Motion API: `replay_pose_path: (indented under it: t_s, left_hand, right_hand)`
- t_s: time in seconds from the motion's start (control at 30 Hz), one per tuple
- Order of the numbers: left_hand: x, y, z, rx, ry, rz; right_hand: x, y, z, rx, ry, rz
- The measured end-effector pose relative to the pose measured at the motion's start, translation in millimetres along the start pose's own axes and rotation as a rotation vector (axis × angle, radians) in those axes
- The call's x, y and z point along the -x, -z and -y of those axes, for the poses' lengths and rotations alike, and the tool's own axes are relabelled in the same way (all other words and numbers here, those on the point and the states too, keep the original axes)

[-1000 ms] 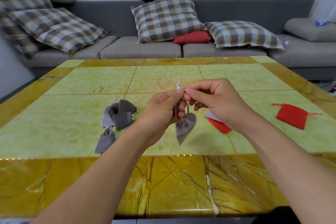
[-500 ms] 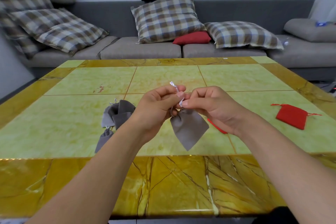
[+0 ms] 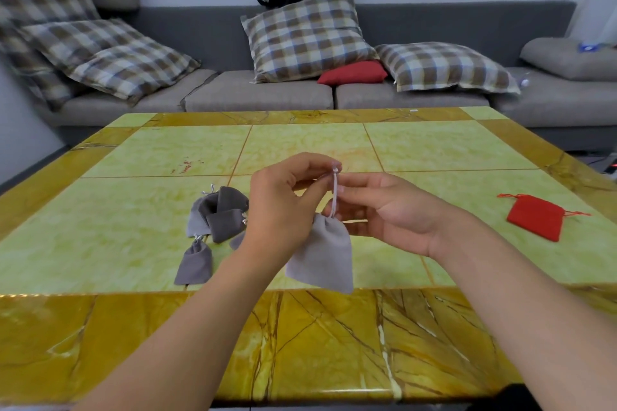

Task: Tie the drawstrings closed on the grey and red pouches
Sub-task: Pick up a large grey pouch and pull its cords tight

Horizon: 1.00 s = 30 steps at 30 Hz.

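Now both hands pinch drawstring [image 3: 335, 192] vertical; grey pouch [image 3: 322, 255] hangs mouth-up.

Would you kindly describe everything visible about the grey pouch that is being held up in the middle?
The grey pouch is a small, soft, velvety-looking fabric bag, light grey, roughly rectangular and gathered narrow at its neck. It hangs in the air above the table, tilted slightly, by a pale drawstring that runs straight up from the neck. The left hand pinches the string's top end; the fingers of the right hand touch the string lower down. Whether a knot is tied cannot be told.
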<state>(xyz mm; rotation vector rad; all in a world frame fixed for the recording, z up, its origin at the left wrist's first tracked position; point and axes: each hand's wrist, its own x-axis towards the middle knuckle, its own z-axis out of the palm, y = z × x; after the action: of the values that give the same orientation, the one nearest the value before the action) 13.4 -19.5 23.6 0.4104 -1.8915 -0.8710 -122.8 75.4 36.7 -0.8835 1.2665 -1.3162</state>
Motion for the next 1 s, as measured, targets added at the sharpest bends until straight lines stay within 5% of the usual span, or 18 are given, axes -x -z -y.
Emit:
replay_pose_path:
  t_s: [0.2, 0.4, 0.67, 1.0]
  left_hand:
    - [-2, 1, 0, 0.160, 0.120, 0.004]
    - [-2, 0, 0, 0.207, 0.189, 0.058]
    - [-12, 7, 0, 0.877, 0.571, 0.098]
    - [-12, 17, 3, 0.649, 0.526, 0.177]
  right_hand:
    - [-3, -1, 2, -0.227, 0.021, -0.005]
    - [-9, -7, -3, -0.447, 0.017, -0.201]
    - [-9, -6, 3, -0.660, 0.092, -0.158]
    - [-8, -3, 6, -0.670, 0.039, -0.167]
